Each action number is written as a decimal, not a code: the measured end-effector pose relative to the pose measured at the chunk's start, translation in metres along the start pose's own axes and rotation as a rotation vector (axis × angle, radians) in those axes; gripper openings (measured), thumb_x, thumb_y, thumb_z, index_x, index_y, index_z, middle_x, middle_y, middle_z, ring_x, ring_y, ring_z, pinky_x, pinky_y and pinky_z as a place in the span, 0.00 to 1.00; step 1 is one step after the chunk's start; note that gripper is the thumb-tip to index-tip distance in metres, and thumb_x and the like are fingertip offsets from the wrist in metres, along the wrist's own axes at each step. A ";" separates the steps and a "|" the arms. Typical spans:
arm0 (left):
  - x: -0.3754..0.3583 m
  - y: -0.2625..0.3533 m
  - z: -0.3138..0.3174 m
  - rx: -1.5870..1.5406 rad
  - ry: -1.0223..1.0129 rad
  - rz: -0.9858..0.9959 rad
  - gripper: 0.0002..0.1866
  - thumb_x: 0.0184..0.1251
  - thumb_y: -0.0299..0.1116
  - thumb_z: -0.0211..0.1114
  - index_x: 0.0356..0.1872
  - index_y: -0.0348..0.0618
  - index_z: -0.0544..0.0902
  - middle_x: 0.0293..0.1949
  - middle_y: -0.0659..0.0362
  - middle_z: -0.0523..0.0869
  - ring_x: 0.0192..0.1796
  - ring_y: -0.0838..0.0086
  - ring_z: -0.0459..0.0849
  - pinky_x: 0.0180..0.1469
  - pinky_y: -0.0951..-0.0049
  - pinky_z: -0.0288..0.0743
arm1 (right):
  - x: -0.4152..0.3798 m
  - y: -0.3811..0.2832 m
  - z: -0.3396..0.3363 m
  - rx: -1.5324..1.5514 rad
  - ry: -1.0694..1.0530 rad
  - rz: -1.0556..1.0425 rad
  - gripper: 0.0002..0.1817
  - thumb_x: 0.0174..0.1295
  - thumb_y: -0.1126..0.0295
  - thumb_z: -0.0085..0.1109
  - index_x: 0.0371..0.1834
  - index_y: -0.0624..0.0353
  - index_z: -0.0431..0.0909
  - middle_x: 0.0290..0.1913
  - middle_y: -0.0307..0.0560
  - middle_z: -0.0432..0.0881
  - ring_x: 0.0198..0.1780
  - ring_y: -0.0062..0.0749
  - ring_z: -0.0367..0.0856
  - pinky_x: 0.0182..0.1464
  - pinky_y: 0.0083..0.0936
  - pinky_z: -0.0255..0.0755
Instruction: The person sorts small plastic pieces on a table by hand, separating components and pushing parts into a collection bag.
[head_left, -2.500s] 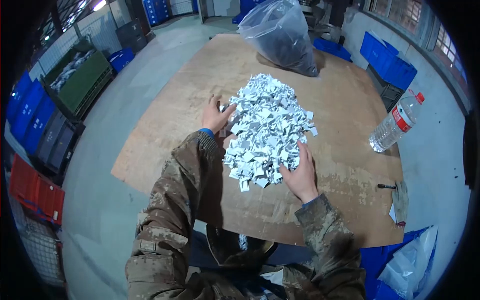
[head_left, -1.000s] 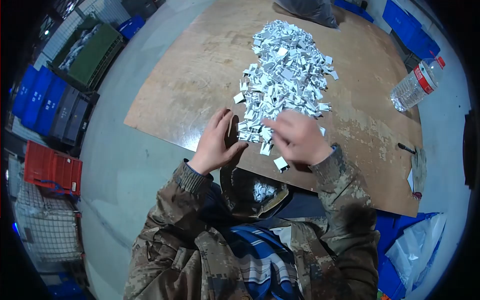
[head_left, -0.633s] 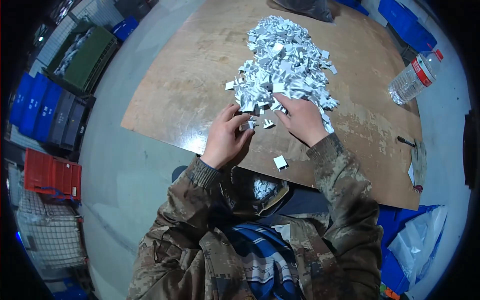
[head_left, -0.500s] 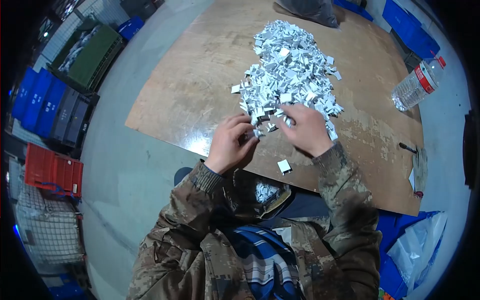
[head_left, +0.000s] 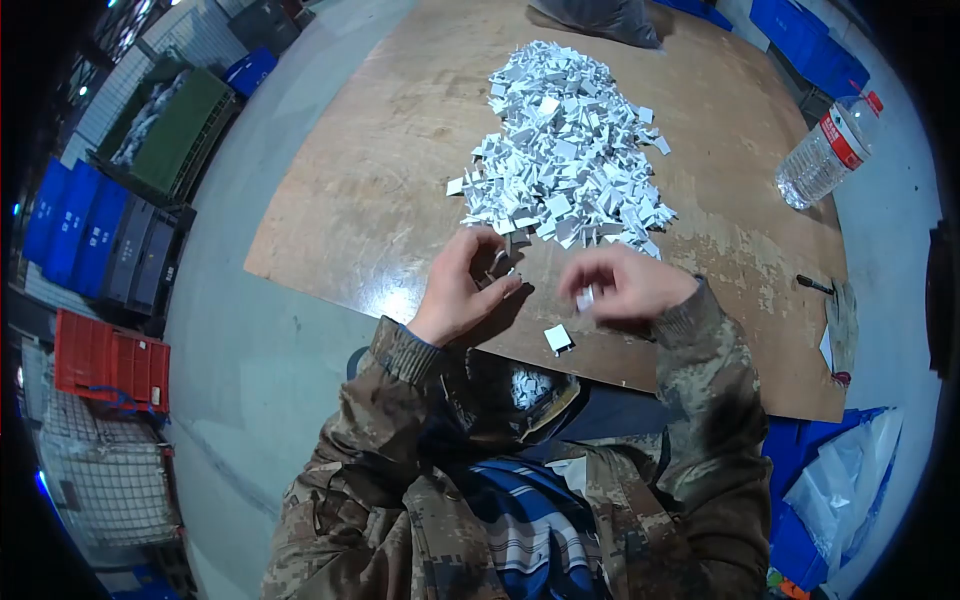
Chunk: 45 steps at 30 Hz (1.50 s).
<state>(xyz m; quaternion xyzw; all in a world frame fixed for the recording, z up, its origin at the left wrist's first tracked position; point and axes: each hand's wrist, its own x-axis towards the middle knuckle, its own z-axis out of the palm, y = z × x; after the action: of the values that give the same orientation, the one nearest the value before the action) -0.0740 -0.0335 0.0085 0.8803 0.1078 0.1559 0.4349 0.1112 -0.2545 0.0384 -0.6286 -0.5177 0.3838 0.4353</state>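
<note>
A heap of small white plastic pieces (head_left: 570, 150) lies on the wooden table (head_left: 350, 170). My left hand (head_left: 462, 290), its fingers curled, holds small white pieces just below the heap's lower left side. Right of it, my right hand (head_left: 625, 285) is closed on a small white piece (head_left: 585, 297) and a little blurred. A single square white piece (head_left: 558, 339) rests near the table's front edge, between and below the hands. Below that edge, an open container (head_left: 530, 385) at my lap has more white pieces inside.
A plastic bottle (head_left: 825, 155) and a black marker (head_left: 814, 284) are on the table's right side. A dark bag (head_left: 600, 18) lies at the far edge. Blue crates (head_left: 75, 220), a red crate (head_left: 110, 360) and a green bin (head_left: 165, 130) stand at left.
My right hand has drawn back from the heap, now with a white piece in its fingers. My left hand stays near the same place, its fingers slightly farther apart. The view has shifted slightly.
</note>
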 end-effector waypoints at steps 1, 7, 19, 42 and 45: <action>-0.001 -0.004 0.004 -0.044 0.062 0.024 0.22 0.60 0.30 0.78 0.56 0.43 0.83 0.51 0.54 0.87 0.57 0.59 0.85 0.59 0.63 0.80 | -0.005 -0.012 -0.005 0.092 -0.374 0.144 0.18 0.58 0.81 0.60 0.52 0.62 0.88 0.39 0.42 0.86 0.33 0.24 0.74 0.37 0.25 0.73; 0.000 -0.012 0.013 0.304 0.242 0.257 0.24 0.62 0.32 0.77 0.58 0.41 0.82 0.54 0.52 0.86 0.54 0.59 0.86 0.57 0.63 0.81 | 0.005 0.005 0.026 -0.086 -0.174 -0.077 0.19 0.59 0.81 0.59 0.53 0.63 0.88 0.40 0.41 0.87 0.30 0.25 0.75 0.35 0.25 0.72; -0.004 -0.003 0.008 0.097 0.017 0.221 0.19 0.64 0.30 0.75 0.56 0.39 0.85 0.59 0.50 0.84 0.57 0.55 0.85 0.59 0.63 0.80 | 0.027 0.040 0.036 -0.563 0.706 -0.139 0.25 0.61 0.80 0.60 0.64 0.60 0.83 0.34 0.42 0.84 0.28 0.32 0.77 0.34 0.26 0.72; -0.001 -0.014 0.018 0.409 0.271 0.554 0.23 0.62 0.33 0.78 0.58 0.39 0.85 0.55 0.55 0.86 0.51 0.58 0.86 0.56 0.63 0.81 | 0.044 0.020 0.065 -0.049 0.496 -0.173 0.13 0.65 0.68 0.70 0.49 0.61 0.85 0.30 0.39 0.81 0.27 0.27 0.75 0.33 0.24 0.73; -0.002 -0.011 0.016 0.248 0.215 0.335 0.28 0.61 0.37 0.79 0.62 0.39 0.83 0.60 0.52 0.85 0.56 0.57 0.85 0.61 0.60 0.80 | 0.039 0.016 0.044 0.487 0.545 -0.010 0.06 0.68 0.71 0.66 0.42 0.61 0.84 0.32 0.41 0.83 0.27 0.23 0.73 0.28 0.22 0.68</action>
<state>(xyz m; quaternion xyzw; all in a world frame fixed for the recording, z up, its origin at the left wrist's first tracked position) -0.0707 -0.0397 -0.0099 0.9110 0.0240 0.3044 0.2774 0.0815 -0.2110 0.0077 -0.5833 -0.2791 0.3121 0.6961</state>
